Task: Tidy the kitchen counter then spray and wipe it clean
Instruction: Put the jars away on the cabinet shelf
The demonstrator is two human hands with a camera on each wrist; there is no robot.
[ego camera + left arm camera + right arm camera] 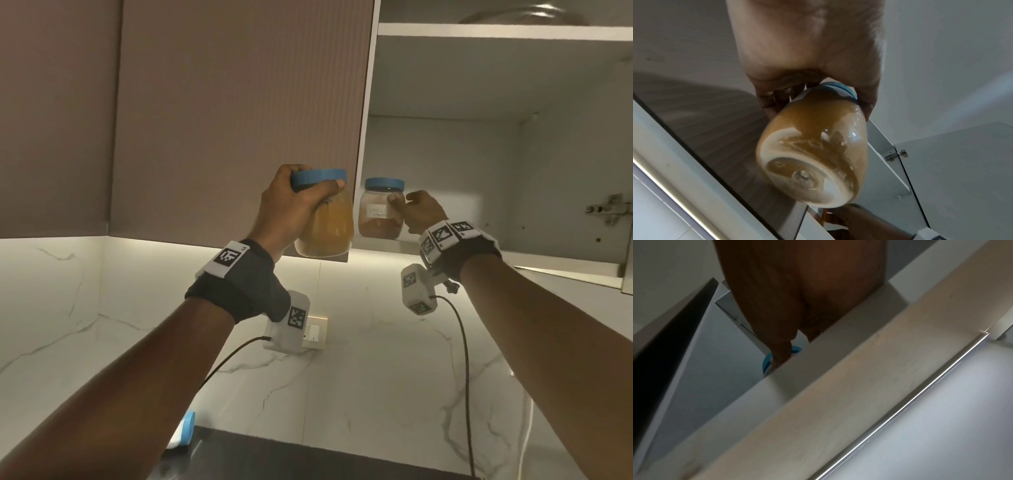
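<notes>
My left hand (pixel 305 198) grips a clear jar of yellow-orange powder (pixel 327 229) round its blue lid and neck. It holds the jar in the air in front of the closed cabinet door (pixel 239 120), just left of the open cabinet (pixel 462 164). The left wrist view shows that yellow jar (pixel 813 146) from below, hanging from my left hand (pixel 807 68). A second jar with red-brown powder (pixel 376 219), a blue lid and a white label stands at the front left of the cabinet's lowest shelf. My right hand (pixel 412 209) holds it, thumb on its front. In the right wrist view only the red-brown jar's blue lid (pixel 766 361) shows past my right hand (pixel 787 313).
An upper shelf (pixel 496 32) crosses the cabinet above; a door hinge (pixel 606 207) sits on its right wall. Below lie a marble backsplash with a wall socket (pixel 315 330), the dark counter (pixel 308 459), and a white and blue item (pixel 183 430) lying on it.
</notes>
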